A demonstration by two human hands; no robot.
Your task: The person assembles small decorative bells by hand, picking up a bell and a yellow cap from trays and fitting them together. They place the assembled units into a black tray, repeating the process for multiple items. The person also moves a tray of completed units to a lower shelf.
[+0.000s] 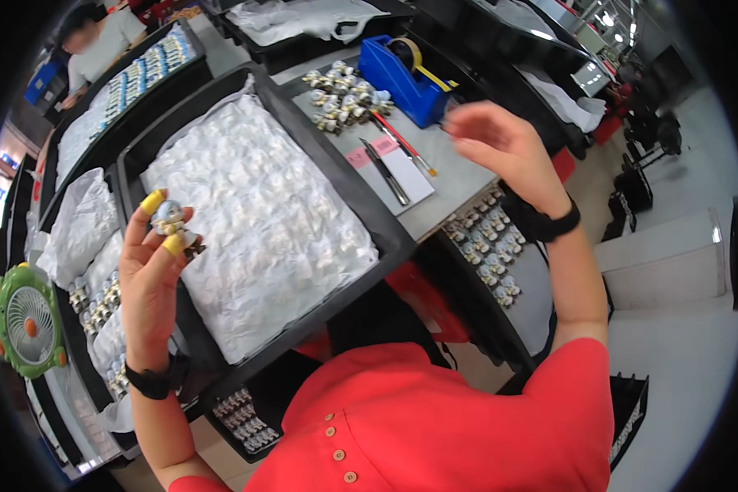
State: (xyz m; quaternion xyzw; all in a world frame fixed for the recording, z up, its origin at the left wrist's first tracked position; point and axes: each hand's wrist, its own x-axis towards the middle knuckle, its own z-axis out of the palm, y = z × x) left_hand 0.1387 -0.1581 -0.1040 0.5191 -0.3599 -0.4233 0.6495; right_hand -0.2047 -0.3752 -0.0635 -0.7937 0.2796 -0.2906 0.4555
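My left hand is closed on a small painted figurine with a pale blue top, pinched between thumb and finger. Yellow covers wrap the thumb tip and one fingertip. It is raised over the left edge of a black tray lined with white wrinkled sheeting. On the right, my right hand hangs beside the blue tape dispenser. Its fingers are curled and smeared by motion, so whether they hold anything is unclear.
On the grey table are a figurine cluster, a red brush, a dark pen-like tool and a white paper. More figurines fill a tray below right. A green fan stands left; another person sits far left.
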